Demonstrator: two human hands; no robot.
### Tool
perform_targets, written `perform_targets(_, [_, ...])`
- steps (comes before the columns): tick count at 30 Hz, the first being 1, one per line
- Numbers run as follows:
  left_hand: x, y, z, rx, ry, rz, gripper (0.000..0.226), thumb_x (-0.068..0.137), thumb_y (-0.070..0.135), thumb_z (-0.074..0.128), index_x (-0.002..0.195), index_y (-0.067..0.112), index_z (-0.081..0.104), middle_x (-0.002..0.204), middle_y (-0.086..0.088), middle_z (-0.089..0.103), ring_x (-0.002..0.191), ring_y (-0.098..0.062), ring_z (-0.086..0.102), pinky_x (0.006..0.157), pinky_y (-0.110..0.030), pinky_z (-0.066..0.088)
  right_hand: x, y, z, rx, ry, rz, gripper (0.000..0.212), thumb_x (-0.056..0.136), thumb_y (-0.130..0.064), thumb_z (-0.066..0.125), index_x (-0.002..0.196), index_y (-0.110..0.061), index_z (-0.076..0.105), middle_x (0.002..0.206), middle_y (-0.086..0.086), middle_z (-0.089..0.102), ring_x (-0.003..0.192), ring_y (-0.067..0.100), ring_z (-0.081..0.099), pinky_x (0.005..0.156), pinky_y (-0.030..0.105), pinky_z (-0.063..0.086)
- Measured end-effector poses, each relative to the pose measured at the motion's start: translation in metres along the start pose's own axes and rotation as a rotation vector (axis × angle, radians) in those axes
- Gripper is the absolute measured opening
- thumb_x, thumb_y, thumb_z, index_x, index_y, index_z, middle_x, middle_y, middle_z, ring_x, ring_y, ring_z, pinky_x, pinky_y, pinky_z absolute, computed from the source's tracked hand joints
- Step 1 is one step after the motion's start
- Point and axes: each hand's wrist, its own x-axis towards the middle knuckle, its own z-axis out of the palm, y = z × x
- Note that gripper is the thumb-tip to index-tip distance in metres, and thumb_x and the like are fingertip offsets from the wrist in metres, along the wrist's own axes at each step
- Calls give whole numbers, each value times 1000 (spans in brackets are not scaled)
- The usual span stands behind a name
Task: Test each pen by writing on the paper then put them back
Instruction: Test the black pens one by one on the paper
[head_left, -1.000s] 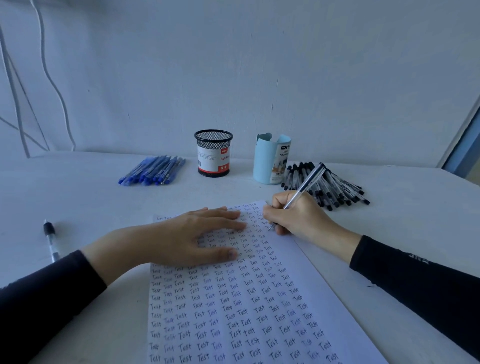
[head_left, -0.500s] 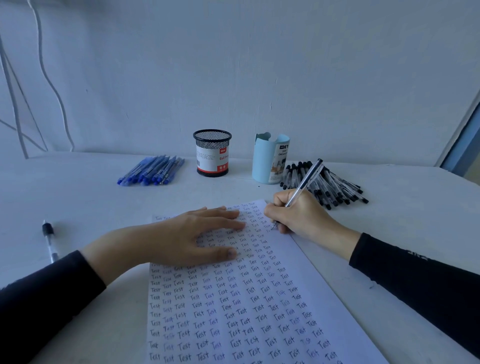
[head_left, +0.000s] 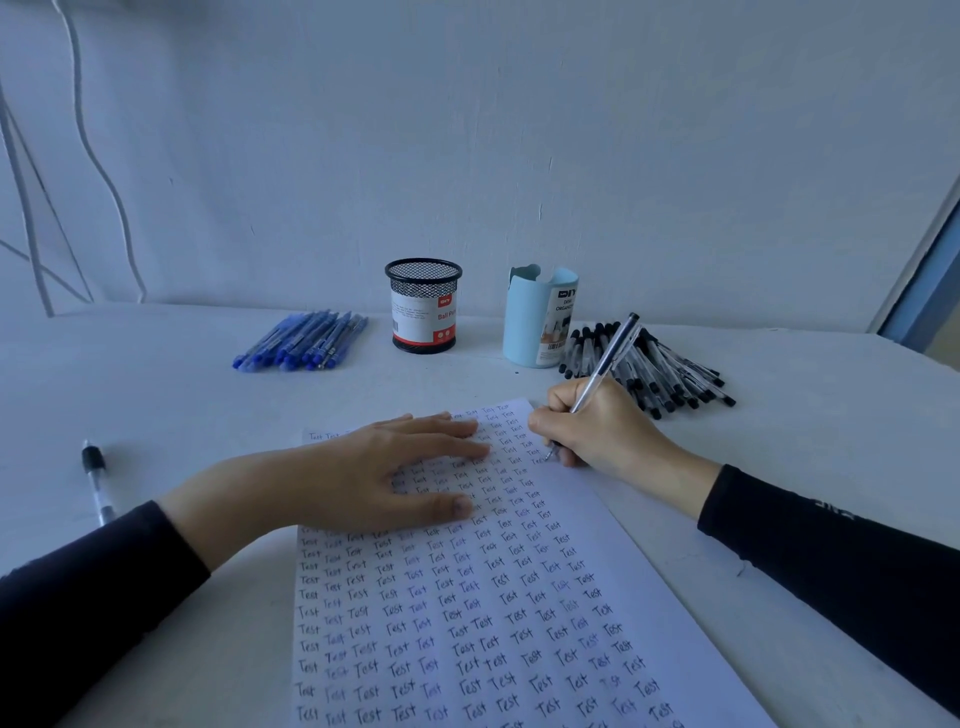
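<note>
A white sheet of paper (head_left: 613, 545) covered with rows of the handwritten word "Test" lies on the table in front of me. My left hand (head_left: 374, 473) rests flat on its upper part, fingers straight. My right hand (head_left: 597, 431) grips a clear black-capped pen (head_left: 605, 361) in a writing hold, its tip touching the paper near the upper right edge. A pile of black pens (head_left: 670, 374) lies behind my right hand. A pile of blue pens (head_left: 301, 343) lies at the back left.
A black mesh pen cup (head_left: 423, 306) and a light blue desk organiser (head_left: 537, 317) stand at the back centre by the wall. One loose black-capped pen (head_left: 96, 480) lies on the white table (head_left: 156, 405) at the left. Cables hang on the wall at the far left.
My right hand has shifted very slightly along the paper's right edge while the pen writes. My left hand has stayed flat on the sheet.
</note>
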Motion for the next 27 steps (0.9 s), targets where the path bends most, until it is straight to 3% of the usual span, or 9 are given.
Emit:
perform_targets(5, [0, 0, 0, 7, -1, 2, 62, 84, 71, 45, 142, 56, 31, 153, 37, 14, 140, 17, 4, 118, -21, 3, 1, 2, 1, -14, 2, -4, 39, 81, -8, 65, 47, -15, 47, 55, 13, 59, 45, 15, 54, 48, 22, 45])
perform_targets(10, [0, -2, 1, 5, 6, 7, 62, 84, 72, 46, 142, 57, 31, 153, 38, 14, 139, 20, 3, 118, -21, 3, 5, -2, -2, 118, 2, -4, 35, 92, -11, 56, 58, -7, 53, 56, 5, 58, 43, 9, 49, 49, 21, 39])
perform_targets(15, [0, -1, 0, 6, 2, 3, 62, 83, 73, 45, 142, 58, 30, 153, 38, 13, 140, 18, 3, 119, -23, 3, 11, -9, -17, 192, -5, 11, 27, 101, -45, 45, 100, -21, 57, 43, 2, 46, 37, 14, 37, 40, 19, 31])
perform_targets(17, [0, -1, 0, 11, -4, 2, 62, 84, 73, 45, 142, 59, 29, 152, 38, 13, 139, 19, 2, 119, -22, 2, 13, -10, -21, 293, 20, -2, 31, 105, -37, 37, 112, -16, 58, 45, 1, 50, 39, 14, 43, 40, 20, 35])
perform_targets(19, [0, 0, 0, 13, -7, 3, 61, 84, 73, 45, 141, 59, 29, 152, 39, 12, 139, 19, 1, 118, -20, 1, 18, -10, -25, 479, 26, -17, 29, 106, -26, 37, 112, -9, 60, 59, 3, 60, 51, 14, 53, 49, 20, 45])
perform_targets(21, [0, 1, 0, 13, -12, 1, 61, 84, 72, 45, 141, 59, 29, 152, 39, 12, 138, 20, 0, 117, -18, 0, 24, -10, -31, 680, -13, 4, 27, 105, -19, 40, 115, -6, 62, 72, 1, 60, 58, 13, 51, 55, 20, 43])
perform_targets(23, [0, 1, 0, 7, -16, -3, 61, 84, 73, 45, 141, 60, 28, 152, 40, 11, 139, 20, 0, 117, -19, 1, 29, -9, -40, 794, -44, 59, 29, 103, -18, 43, 121, -7, 62, 75, -2, 56, 60, 10, 46, 57, 20, 39])
perform_targets(27, [-1, 0, 0, 7, -11, 3, 61, 84, 73, 45, 141, 60, 29, 152, 40, 12, 138, 20, 0, 117, -19, 1, 32, -8, -58, 877, -85, 39, 25, 92, -17, 56, 114, -15, 65, 82, -3, 61, 77, 11, 57, 75, 23, 49])
